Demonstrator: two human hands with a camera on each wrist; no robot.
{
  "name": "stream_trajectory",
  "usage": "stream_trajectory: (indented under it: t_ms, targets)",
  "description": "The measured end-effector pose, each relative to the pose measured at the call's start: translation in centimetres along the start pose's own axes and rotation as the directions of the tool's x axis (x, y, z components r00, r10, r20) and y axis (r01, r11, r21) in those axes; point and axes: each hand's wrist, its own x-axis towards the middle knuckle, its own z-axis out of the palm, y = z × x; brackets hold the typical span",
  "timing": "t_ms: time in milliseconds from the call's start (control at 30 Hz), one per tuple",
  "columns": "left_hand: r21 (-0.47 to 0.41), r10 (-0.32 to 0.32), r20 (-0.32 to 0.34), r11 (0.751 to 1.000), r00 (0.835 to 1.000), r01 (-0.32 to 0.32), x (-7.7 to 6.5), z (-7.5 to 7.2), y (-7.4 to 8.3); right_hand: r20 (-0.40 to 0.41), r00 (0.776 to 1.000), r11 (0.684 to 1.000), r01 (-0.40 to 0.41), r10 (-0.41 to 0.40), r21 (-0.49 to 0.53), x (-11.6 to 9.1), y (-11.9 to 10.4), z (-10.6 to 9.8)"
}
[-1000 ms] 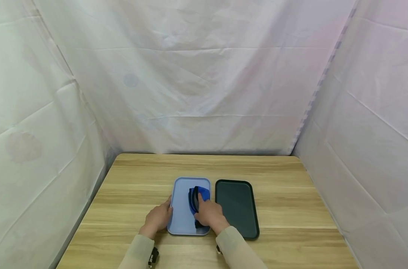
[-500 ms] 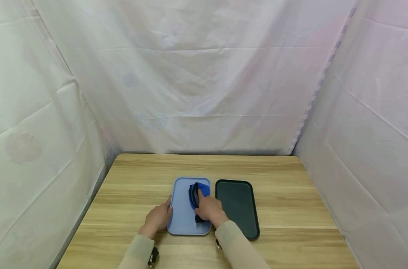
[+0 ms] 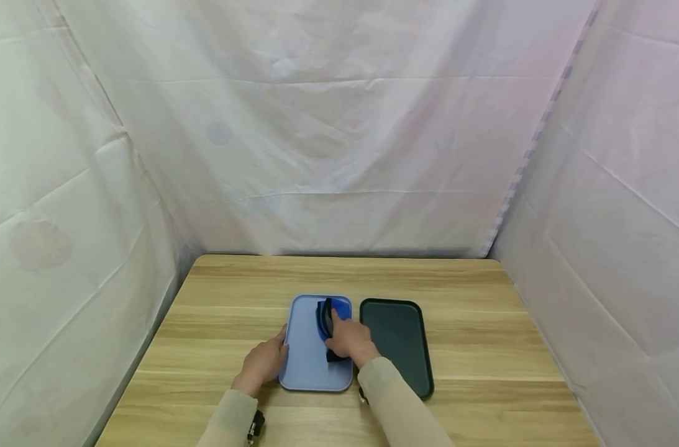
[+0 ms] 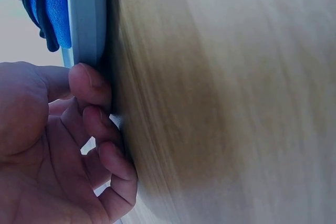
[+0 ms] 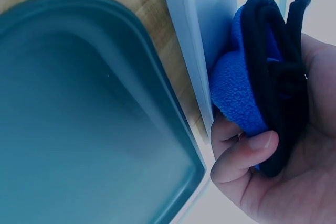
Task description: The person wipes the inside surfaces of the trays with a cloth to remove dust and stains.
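Observation:
A light blue tray [image 3: 305,366] lies on the wooden table. My left hand [image 3: 263,361] grips its left edge, with curled fingers [image 4: 90,85] against the outer rim, low by the tabletop. Over the tray's right half my right hand [image 3: 350,340] holds a folded blue fleecy cloth [image 5: 233,85] with black edging and a black strap-like strip. In the right wrist view, the fingertips [image 5: 262,141] curl round the cloth's lower part. The cloth's underside is hidden, and the hand covers part of it in the head view.
A dark green tray [image 3: 397,347] lies just right of the light blue one, a narrow gap of table [image 3: 250,292] between them. White fabric sheets [image 3: 339,155] enclose the table at the back and both sides.
My right hand has slid the blue cloth forward, toward the tray's far right corner. The left hand stays at the tray's left edge; both trays keep their places.

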Motion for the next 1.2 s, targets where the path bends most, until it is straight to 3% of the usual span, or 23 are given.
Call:
stream_trajectory:
  t_ms: [700,1200]
  targets:
    - [0.000,-0.001,0.006,1.000,1.000,0.001,0.1,-0.1,0.0,-0.025,1.000,0.997,0.008,-0.006,0.075,1.3,-0.2,0.3]
    - [0.004,-0.002,0.009,1.000,1.000,0.002,0.0,-0.1,0.2,-0.056,0.998,0.995,0.046,-0.042,0.087,1.1,-0.9,0.7]
